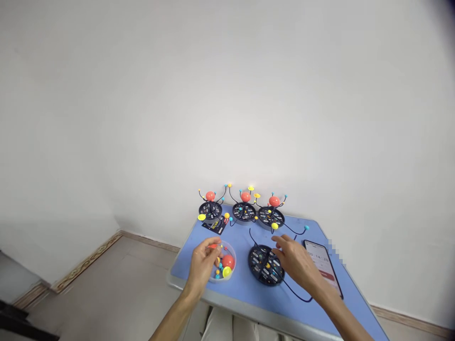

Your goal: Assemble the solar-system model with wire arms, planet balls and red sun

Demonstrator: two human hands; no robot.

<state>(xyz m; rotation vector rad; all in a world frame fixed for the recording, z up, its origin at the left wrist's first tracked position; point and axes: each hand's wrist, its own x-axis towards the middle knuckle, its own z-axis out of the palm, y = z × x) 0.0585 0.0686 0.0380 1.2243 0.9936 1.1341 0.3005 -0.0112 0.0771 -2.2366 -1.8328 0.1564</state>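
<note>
My left hand (205,258) reaches over the rim of a clear round bowl (234,265) with its fingers closed together; what is between them, if anything, is hidden. Inside the bowl lie a large red ball (228,261), a yellow ringed ball (226,272) and several small blue and orange balls. To the right, a round black base (261,273) with printed labels lies on the table, thin curved black rods sticking out from it. Over its right side my right hand (289,253) is curled, thumb and forefinger bent toward each other; anything they pinch is too small to make out.
Three solar system models (210,208), (244,210), (272,217) with colored balls on rods stand along the back of the blue table (238,303). A dark printed card (215,226) lies at the left model. A phone (325,265) showing a timer lies at right.
</note>
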